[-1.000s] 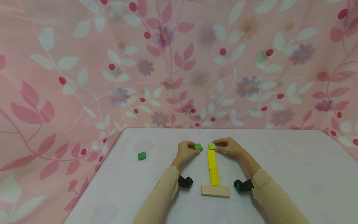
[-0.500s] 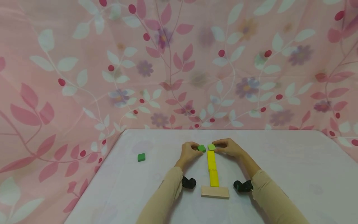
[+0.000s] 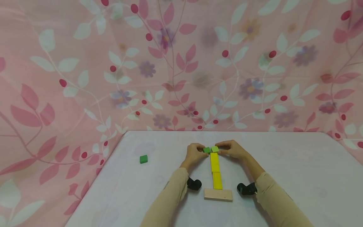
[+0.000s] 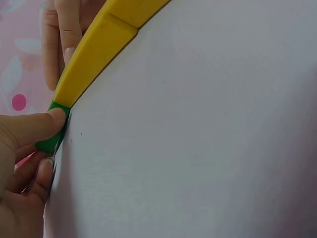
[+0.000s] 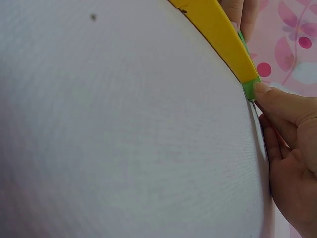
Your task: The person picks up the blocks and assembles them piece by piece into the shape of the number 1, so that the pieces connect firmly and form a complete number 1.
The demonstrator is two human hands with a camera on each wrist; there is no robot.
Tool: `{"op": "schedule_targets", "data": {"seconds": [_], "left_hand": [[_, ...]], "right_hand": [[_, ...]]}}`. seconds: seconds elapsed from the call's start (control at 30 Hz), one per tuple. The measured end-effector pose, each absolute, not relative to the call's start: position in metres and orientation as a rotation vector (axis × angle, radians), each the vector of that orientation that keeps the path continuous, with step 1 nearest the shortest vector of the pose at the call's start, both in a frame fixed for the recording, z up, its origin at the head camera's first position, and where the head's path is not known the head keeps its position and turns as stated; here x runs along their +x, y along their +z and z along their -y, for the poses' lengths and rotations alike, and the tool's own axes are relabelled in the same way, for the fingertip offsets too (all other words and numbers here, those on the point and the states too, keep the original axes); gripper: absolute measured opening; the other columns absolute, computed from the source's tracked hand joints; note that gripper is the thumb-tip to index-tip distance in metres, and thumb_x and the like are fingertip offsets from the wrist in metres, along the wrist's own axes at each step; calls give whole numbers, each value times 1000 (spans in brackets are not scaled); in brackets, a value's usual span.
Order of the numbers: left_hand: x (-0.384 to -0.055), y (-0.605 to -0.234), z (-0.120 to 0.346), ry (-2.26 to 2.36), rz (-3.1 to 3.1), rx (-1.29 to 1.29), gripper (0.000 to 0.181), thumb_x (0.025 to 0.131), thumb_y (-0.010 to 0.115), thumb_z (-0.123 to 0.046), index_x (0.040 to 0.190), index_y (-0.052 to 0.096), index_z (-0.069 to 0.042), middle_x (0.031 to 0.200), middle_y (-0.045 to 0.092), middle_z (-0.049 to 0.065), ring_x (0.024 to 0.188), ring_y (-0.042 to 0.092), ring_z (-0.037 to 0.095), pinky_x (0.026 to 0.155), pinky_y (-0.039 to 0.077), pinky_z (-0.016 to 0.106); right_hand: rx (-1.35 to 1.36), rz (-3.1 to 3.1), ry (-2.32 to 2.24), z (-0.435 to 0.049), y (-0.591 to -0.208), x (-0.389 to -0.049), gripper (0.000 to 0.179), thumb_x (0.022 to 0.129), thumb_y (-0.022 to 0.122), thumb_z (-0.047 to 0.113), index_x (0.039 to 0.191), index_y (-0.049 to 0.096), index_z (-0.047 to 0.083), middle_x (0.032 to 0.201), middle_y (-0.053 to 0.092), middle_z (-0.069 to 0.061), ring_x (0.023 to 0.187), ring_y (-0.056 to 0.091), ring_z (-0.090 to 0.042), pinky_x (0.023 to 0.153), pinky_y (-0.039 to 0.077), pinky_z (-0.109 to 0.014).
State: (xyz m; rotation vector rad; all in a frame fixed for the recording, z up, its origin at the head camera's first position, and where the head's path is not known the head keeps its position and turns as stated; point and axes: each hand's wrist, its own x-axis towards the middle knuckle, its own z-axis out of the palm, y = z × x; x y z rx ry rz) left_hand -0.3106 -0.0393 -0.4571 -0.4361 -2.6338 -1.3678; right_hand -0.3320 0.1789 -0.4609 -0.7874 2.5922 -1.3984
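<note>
My left hand [image 3: 194, 155] pinches a dark green block [image 3: 207, 150] between thumb and fingers, right at the left side of the light green block [image 3: 214, 149]. My right hand [image 3: 234, 149] has its thumb and fingertips on that light green block, which sits at the far end of a row of two yellow blocks [image 3: 215, 162]. A pale wooden plank [image 3: 218, 194] lies crosswise at the row's near end. In the left wrist view the thumb presses the green block [image 4: 51, 143] beside the yellow one [image 4: 94, 57]; in the right wrist view the other thumb touches light green [image 5: 249, 90].
Another dark green block [image 3: 143, 159] lies on the left part of the white table [image 3: 119, 189]. The table's far edge runs just beyond both hands, against a pink floral cloth [image 3: 181, 63]. Black wrist cameras [image 3: 194, 184] stick out from both sleeves.
My left hand has moved to the right with the dark green block, closing the gap to the light green block. The right hand and the yellow row have stayed in place.
</note>
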Motion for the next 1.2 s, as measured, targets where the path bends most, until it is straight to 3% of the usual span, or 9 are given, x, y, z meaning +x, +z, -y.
{"op": "schedule_targets", "data": {"seconds": [0.63,1.2], "left_hand": [[-309,-455,41,-1368,2663,-486,37,66,77,-10,99,65,2,80,61,6,68,49,11,65,44,19],[-309,-457,40,-1408,2641,-468,31,68,75,-6,97,67,0,80,63,7,65,52,8,63,46,16]], "right_hand": [[-789,-2573,-1412,-179,-463,-335,41,78,67,18,116,58,3,116,57,-10,110,49,-27,96,34,-45],[-784,-2584,-1404,-179,-462,-333,39,79,67,16,115,59,3,116,58,-10,110,49,-28,96,33,-47]]}}
